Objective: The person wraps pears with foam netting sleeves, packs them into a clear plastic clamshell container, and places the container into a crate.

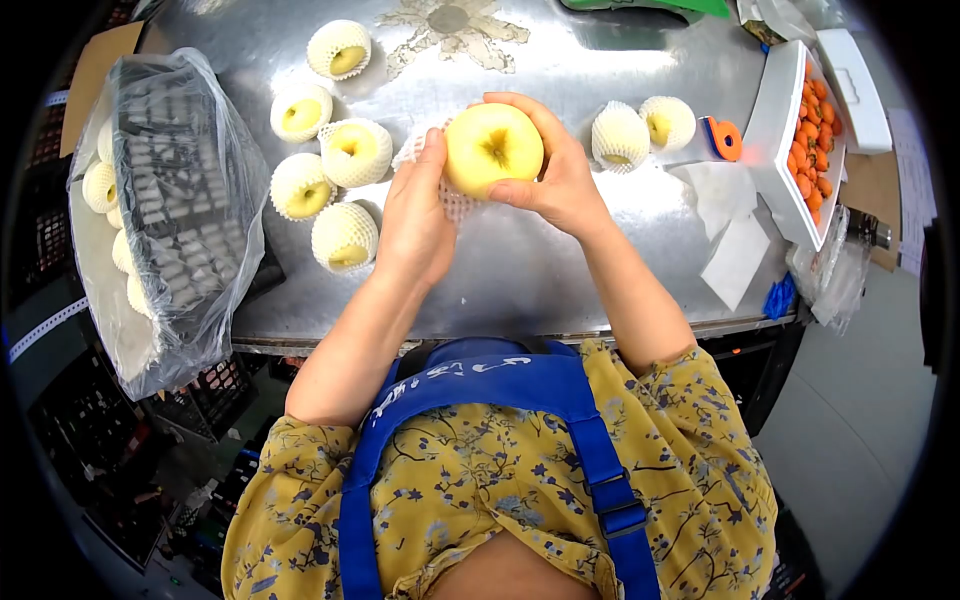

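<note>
A yellow apple (494, 150) is held up over the metal table, its dimpled end toward me. My right hand (563, 180) wraps round its right side, fingers behind and thumb across the lower front. On the other side, my left hand (415, 215) is closed on a white foam net (458, 206), which shows beside and below the apple; how far it covers the back of the fruit is hidden. Several apples in foam nets lie to the left, the nearest a netted apple (356, 152). Two more stand to the right, including a netted apple (620, 137).
At left, a plastic-lined crate (190, 190) holds netted apples and foam nets. On the right are a white foam box (775, 140) of small orange fruit, an orange-and-blue tape dispenser (724, 138) and white paper sheets (735, 262). Something green (650, 8) sits at the far edge.
</note>
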Available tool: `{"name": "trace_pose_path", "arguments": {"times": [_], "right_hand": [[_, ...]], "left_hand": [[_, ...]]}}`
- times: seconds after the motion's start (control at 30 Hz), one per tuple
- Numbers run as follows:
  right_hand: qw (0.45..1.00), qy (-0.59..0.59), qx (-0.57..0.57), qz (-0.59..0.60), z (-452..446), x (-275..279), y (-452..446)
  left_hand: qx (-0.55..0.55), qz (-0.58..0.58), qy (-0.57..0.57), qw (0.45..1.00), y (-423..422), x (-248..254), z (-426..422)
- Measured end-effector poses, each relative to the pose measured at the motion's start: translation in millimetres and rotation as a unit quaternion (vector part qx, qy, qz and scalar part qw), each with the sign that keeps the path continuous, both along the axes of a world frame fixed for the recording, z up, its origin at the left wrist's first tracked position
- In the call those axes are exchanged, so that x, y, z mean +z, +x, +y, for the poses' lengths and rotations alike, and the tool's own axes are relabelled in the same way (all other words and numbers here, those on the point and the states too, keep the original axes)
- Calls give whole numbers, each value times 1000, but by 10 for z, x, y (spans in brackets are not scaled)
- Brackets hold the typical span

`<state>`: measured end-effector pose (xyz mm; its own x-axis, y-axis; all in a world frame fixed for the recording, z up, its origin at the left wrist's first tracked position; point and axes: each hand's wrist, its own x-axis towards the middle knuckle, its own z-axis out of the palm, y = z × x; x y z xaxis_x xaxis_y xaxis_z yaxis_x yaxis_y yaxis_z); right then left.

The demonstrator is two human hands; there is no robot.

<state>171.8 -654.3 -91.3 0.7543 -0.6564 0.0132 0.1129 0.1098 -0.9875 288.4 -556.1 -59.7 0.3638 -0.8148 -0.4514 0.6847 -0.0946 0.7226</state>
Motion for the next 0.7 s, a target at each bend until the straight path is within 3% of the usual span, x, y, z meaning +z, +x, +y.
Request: {"name": "trace_pose_path", "arguments": {"times": [0.13, 0.23, 0.33, 0.47, 0.57, 0.67, 0.7], "right_hand": [[998, -30, 18, 50, -47, -15, -2], [986, -166, -20, 26, 50, 83, 39], [966, -251, -53, -17, 79, -25, 81], [949, -302, -85, 42, 84, 48, 65], [950, -300, -78, 26, 56, 126, 49], [943, -311, -103, 52, 129, 224, 96], [934, -334, -109, 60, 138, 225, 97]], "left_hand": [[-38, 16, -10, 999, 23, -19, 7], [-5, 62, 69, 996, -20, 44, -35], [19, 261, -47, 964, 67, -108, -3], [-42, 208, -32, 977, 141, -176, 53], [-9, 63, -87, 994, 178, -232, 83], [-94, 4, -119, 988, 282, -278, 123], [-80, 61, -107, 989, 275, -250, 115]]}}
